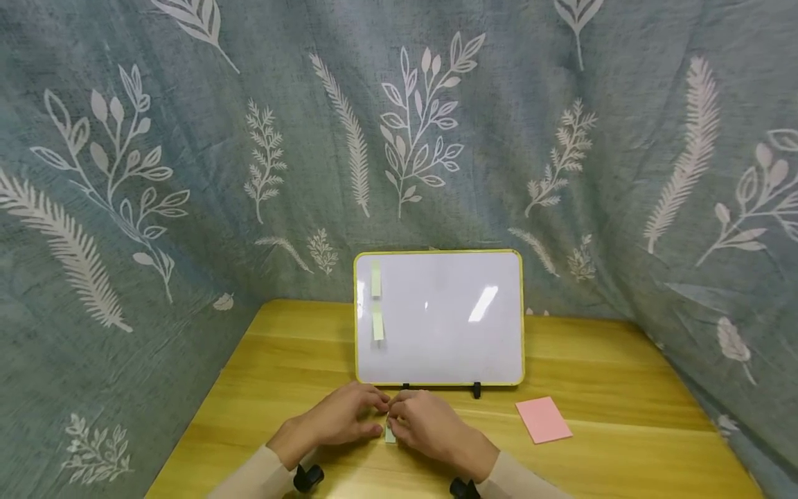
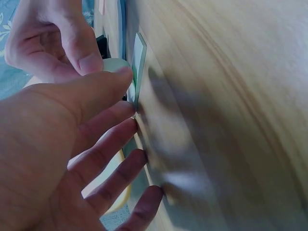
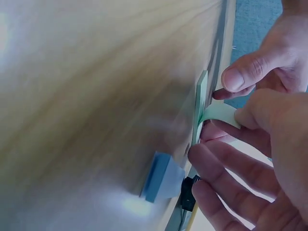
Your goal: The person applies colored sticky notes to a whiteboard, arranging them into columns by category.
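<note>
A narrow pad of pale green sticky notes (image 1: 390,437) lies on the table between my hands. In the right wrist view my right hand (image 3: 274,139) pinches the curled top sticky note (image 3: 220,114) between thumb and finger; its lower end still meets the pad. My left hand (image 1: 346,418) is beside the pad, fingers spread and loosely bent. Its fingertips (image 2: 129,108) rest at the pad's end and on the tabletop in the left wrist view. In the head view, the hands cover much of the pad.
Behind the hands stands a yellow-framed whiteboard (image 1: 436,326) on black feet (image 1: 476,390). Two pale green notes, an upper note (image 1: 376,283) and a lower note (image 1: 377,326), stick to its left side. A pink square pad (image 1: 544,420) lies right. Patterned cloth (image 1: 299,173) surrounds the wooden table (image 1: 598,374).
</note>
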The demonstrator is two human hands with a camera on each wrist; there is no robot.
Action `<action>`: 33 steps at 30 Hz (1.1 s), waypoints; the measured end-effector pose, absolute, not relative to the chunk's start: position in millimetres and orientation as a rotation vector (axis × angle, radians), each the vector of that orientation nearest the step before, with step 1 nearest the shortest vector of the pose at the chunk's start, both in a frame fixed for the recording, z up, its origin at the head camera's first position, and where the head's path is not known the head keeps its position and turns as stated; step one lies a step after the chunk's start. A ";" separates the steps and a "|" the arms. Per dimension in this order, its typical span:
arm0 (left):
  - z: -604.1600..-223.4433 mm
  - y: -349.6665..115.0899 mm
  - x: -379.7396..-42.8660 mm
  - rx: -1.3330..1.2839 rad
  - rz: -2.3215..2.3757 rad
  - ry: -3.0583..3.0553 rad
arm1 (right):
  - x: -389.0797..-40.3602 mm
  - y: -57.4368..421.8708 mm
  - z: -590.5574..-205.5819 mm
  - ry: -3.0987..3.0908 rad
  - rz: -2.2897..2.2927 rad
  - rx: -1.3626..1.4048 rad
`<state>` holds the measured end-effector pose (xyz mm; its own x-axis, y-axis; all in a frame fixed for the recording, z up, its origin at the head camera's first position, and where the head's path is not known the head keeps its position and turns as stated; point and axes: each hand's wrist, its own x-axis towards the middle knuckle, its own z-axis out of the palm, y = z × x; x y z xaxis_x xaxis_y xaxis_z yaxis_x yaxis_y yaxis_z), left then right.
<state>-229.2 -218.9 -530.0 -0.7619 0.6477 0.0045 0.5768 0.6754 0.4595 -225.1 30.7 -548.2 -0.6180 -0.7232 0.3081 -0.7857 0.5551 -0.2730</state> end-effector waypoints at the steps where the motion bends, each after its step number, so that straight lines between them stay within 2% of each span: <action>1: -529.4 -218.7 -229.6 1.002 0.665 2.727 | -225.6 30.5 -548.3 -2.634 0.607 1.269; 33: -528.4 -207.1 -230.7 0.916 0.704 2.822 | -241.6 35.5 -540.6 -2.725 1.327 1.034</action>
